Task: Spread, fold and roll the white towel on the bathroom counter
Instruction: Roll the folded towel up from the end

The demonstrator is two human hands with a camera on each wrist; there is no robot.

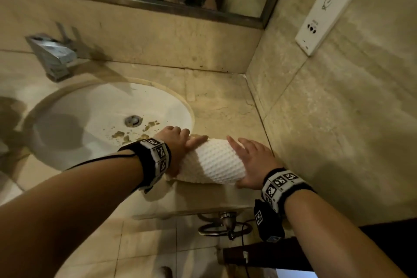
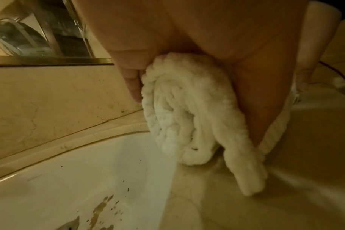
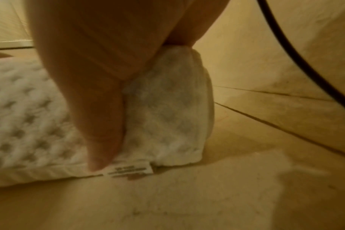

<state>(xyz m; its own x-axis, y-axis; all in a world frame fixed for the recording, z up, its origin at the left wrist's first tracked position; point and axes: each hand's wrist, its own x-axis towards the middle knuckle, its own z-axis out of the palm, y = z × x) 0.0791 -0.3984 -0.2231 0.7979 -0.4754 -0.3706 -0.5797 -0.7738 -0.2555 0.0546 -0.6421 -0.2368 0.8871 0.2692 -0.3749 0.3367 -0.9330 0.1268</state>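
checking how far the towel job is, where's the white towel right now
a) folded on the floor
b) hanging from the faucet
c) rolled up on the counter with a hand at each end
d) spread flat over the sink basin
c: the white towel lies as a roll on the counter beside the sink, with the left hand at one end and the right hand at the other.
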